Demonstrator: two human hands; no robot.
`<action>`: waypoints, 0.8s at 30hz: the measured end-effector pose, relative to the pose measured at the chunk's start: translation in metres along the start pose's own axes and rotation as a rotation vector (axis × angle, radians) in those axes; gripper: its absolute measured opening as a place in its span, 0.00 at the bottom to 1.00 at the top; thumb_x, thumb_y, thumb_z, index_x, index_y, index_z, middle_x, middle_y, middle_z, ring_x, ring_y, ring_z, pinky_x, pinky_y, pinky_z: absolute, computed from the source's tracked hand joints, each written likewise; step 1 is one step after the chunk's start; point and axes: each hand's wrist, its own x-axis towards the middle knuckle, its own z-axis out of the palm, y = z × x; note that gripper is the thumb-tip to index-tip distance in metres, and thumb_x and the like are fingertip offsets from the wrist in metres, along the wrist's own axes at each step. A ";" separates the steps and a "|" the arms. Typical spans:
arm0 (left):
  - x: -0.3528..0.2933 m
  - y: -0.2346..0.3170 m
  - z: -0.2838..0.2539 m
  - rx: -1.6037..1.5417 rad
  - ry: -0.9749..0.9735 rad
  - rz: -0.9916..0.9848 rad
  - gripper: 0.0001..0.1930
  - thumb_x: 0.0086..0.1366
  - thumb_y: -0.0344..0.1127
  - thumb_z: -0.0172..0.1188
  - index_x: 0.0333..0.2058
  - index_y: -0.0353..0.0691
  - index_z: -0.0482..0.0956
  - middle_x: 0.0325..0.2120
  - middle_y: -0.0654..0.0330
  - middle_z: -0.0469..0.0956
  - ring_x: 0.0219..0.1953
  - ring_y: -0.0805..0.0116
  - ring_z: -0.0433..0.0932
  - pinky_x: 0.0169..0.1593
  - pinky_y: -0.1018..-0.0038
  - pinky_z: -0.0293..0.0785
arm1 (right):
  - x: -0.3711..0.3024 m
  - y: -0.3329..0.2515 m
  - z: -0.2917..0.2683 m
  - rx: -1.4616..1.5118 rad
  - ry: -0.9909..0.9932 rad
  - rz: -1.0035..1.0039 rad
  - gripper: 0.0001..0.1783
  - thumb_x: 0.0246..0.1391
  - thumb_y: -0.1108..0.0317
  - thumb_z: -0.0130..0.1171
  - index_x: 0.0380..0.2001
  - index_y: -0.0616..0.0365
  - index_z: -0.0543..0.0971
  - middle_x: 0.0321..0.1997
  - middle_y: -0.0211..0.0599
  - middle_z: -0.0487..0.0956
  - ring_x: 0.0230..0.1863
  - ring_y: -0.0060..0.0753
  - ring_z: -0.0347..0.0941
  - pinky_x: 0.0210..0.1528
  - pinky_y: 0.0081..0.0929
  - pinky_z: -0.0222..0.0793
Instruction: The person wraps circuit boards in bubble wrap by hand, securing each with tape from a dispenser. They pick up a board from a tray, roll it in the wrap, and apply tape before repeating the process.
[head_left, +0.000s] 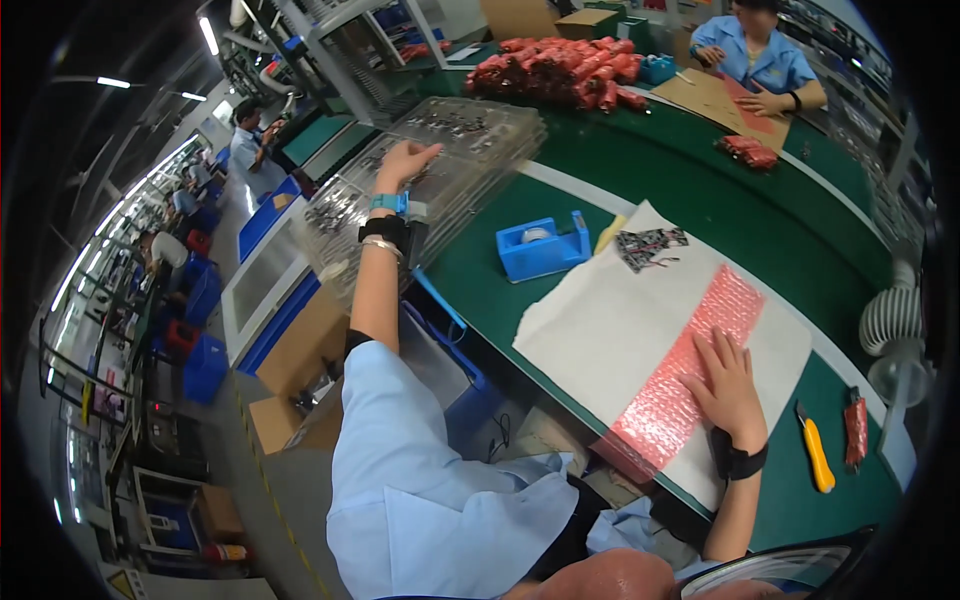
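Observation:
My left hand (pixel 405 160) reaches out over a stack of clear plastic trays (pixel 500 150) that hold small dark parts. One finger points right; the others are mostly hidden, so whether it grips a part does not show. My right hand (pixel 730 395) lies flat, fingers spread, on a strip of pink bubble wrap (pixel 660 405). That strip runs slantwise across a white sheet (pixel 585 315) and hangs past the bench's near edge. Just beyond the strip, a small circuit board (pixel 648 248) with wires rests on the sheet.
A blue tape dispenser (pixel 545 250) stands left of the sheet on the green bench (pixel 480 255). At right lie a yellow utility knife (pixel 816 455) and a pink-wrapped bundle (pixel 856 430). Pink-wrapped bundles (pixel 560 70) pile up at the back. Across the bench, a person (pixel 760 65) handles pink wrap.

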 end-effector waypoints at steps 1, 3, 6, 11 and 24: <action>0.012 -0.032 -0.006 0.117 0.034 -0.088 0.27 0.55 0.56 0.64 0.38 0.34 0.80 0.34 0.55 0.81 0.36 0.65 0.78 0.42 0.70 0.72 | 0.003 0.000 0.000 -0.001 -0.004 0.016 0.34 0.54 0.51 0.57 0.61 0.51 0.66 0.69 0.50 0.57 0.68 0.56 0.50 0.69 0.52 0.41; 0.024 -0.072 -0.006 0.158 0.098 -0.069 0.25 0.54 0.54 0.65 0.36 0.34 0.80 0.33 0.52 0.81 0.37 0.63 0.79 0.43 0.68 0.73 | 0.001 -0.001 -0.002 -0.003 -0.006 0.022 0.34 0.54 0.52 0.57 0.61 0.51 0.65 0.69 0.50 0.57 0.69 0.56 0.50 0.69 0.52 0.41; 0.042 -0.121 0.002 0.126 0.143 0.019 0.22 0.54 0.49 0.65 0.36 0.33 0.80 0.34 0.49 0.81 0.39 0.61 0.80 0.44 0.66 0.74 | -0.001 -0.002 -0.004 -0.010 0.003 0.049 0.34 0.54 0.53 0.57 0.62 0.51 0.64 0.69 0.51 0.56 0.69 0.57 0.49 0.70 0.51 0.40; 0.065 -0.166 0.021 0.041 -0.218 -0.079 0.30 0.53 0.45 0.67 0.52 0.34 0.73 0.47 0.52 0.78 0.47 0.61 0.78 0.48 0.66 0.74 | 0.000 -0.002 -0.002 -0.020 0.008 0.043 0.34 0.54 0.53 0.58 0.62 0.51 0.64 0.68 0.51 0.57 0.69 0.56 0.49 0.69 0.50 0.41; 0.077 -0.166 0.019 0.186 -0.111 -0.221 0.25 0.58 0.55 0.57 0.27 0.33 0.73 0.25 0.50 0.77 0.30 0.57 0.76 0.36 0.62 0.71 | -0.001 0.001 0.004 -0.028 0.028 0.017 0.33 0.57 0.47 0.53 0.63 0.47 0.64 0.69 0.48 0.57 0.69 0.56 0.50 0.70 0.46 0.42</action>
